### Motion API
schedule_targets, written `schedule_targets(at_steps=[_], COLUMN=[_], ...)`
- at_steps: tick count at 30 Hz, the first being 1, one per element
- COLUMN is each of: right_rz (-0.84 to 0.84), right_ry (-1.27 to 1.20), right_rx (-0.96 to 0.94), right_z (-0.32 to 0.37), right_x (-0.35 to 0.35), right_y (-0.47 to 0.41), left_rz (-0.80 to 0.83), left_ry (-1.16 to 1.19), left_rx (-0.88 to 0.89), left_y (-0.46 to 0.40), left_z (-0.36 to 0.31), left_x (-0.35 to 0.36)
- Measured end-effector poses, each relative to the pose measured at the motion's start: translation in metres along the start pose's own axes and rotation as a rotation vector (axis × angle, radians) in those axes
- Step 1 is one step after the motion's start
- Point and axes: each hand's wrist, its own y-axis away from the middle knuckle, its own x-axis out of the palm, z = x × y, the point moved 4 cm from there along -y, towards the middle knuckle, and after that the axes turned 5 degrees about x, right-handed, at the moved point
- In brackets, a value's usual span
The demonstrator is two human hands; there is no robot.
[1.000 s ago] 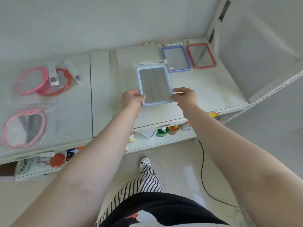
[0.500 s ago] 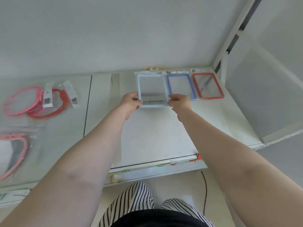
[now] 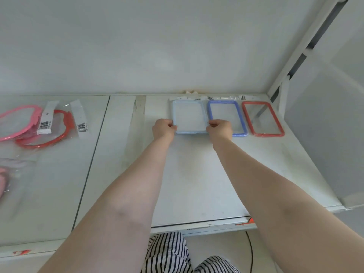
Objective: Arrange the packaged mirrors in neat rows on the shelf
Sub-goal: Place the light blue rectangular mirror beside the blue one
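A light-blue framed rectangular mirror (image 3: 189, 116) lies flat at the back of the white shelf (image 3: 197, 174), against the wall. My left hand (image 3: 164, 128) pinches its lower left corner and my right hand (image 3: 219, 129) pinches its lower right corner. To its right, in the same row, lie a darker blue framed mirror (image 3: 226, 115) and a red framed mirror (image 3: 263, 119). My right hand covers the blue mirror's lower left corner.
On the left shelf panel lie round mirrors in clear bags: a pink one (image 3: 17, 121), a red one (image 3: 49, 133) with barcode labels, and another pink one (image 3: 3, 178) at the left edge. A white upright post (image 3: 295, 54) bounds the shelf on the right.
Both hands have carried the light-blue mirror from the shelf's middle to the back wall, setting it flat beside the darker blue mirror. The view has tilted up.
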Motion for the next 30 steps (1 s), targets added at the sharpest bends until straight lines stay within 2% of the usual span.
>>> schedule_targets(at_steps=[4, 12, 15, 20, 30], right_rz=[-0.021, -0.028, -0.028, -0.027, -0.017], right_ry=[0.058, 0.166, 0.172, 0.159, 0.102], right_rx=[-0.035, -0.046, -0.050, -0.052, -0.073], right_z=[-0.001, -0.012, -0.012, -0.014, -0.015], right_x=[0.003, 0.008, 0.008, 0.007, 0.004], right_y=[-0.004, 0.000, -0.001, -0.003, -0.001], left_rz=[-0.082, -0.096, -0.077, -0.089, -0.104], left_ry=[-0.021, -0.087, -0.102, -0.146, -0.080], left_rx=[0.038, 0.020, -0.019, 0.032, 0.030], left_y=[0.005, 0.012, 0.016, 0.016, 0.018], left_z=[0.002, 0.004, 0.003, 0.002, 0.000], left_x=[0.002, 0.002, 0.001, 0.002, 0.004])
